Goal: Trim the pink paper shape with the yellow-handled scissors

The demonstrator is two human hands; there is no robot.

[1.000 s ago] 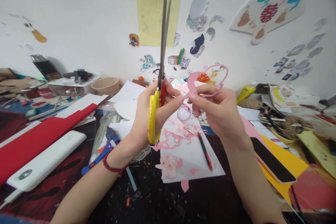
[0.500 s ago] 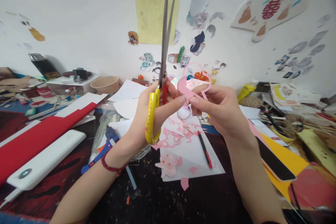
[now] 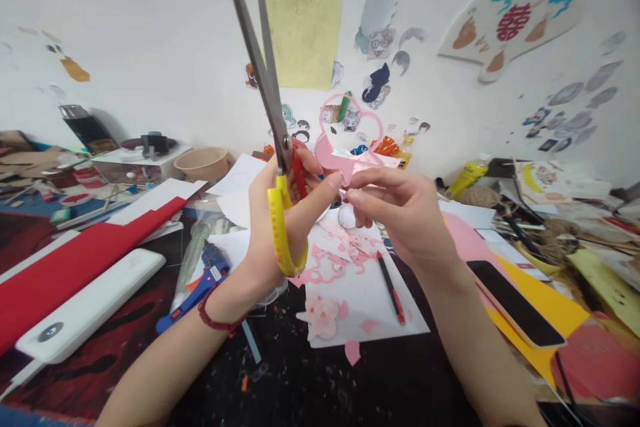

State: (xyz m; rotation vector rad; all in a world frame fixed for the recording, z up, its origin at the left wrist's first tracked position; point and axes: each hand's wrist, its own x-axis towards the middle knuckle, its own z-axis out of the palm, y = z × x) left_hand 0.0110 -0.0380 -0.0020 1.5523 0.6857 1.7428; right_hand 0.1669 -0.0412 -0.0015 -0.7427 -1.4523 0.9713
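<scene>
I see the pink paper cutout (image 3: 345, 163) raised above the worktop (image 3: 320, 380), pinched at its lower edge between the thumb and fingers (image 3: 357, 197) of my right hand (image 3: 400, 220). My left hand (image 3: 285, 220) is closed around the yellow-handled scissors (image 3: 277, 210), blades slightly parted and pointing up, its fingertips touching the cutout just beside the right thumb.

Bright, even, diffuse light fills the scene; the white wall (image 3: 150, 27) is nearly washed out. Shadows are soft and short. Wide-angle distortion bends and smears the edges, blurring clutter at far right; the centre is fairly sharp.
</scene>
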